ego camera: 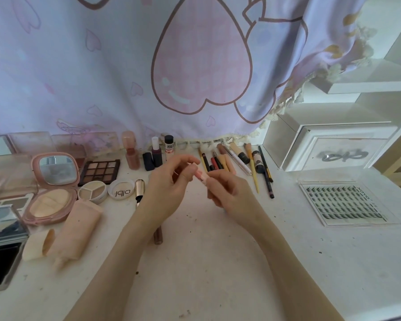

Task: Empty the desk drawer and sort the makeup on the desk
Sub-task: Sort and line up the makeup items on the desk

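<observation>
1. Two hands observed above the middle of the white desk (206, 262), meeting on one small pink tube (200, 176).
2. Tube held clear of the desk surface, between both hands; long axis slanted, upper end toward the far left, lower end toward the near right.
3. Right hand (229, 193) curled round the lower end of the tube, fingers wrapped over it.
4. Left hand (169, 184) pinching the upper end between thumb and fingertips; what exactly lay under the fingertips could not be told.
5. Counted at left: one open pink compact (52, 191) with mirror raised, one twelve-pan eyeshadow palette (100, 169), one round three-part pot (92, 193), one round white lid (122, 191), one peach squeeze tube (75, 232) lying flat beside its loose cap (38, 247).
6. Noted behind the hands: one upright white bottle with black cap (169, 147); a row of brushes and pencils (236, 163) lying roughly parallel, too overlapped for a sure count.
7. Recorded at right: one clear tray of false lashes (343, 202), flat on the desk.
8. One gold-capped slim tube (139, 188) lying lengthwise, partly hidden under the left forearm.
</observation>
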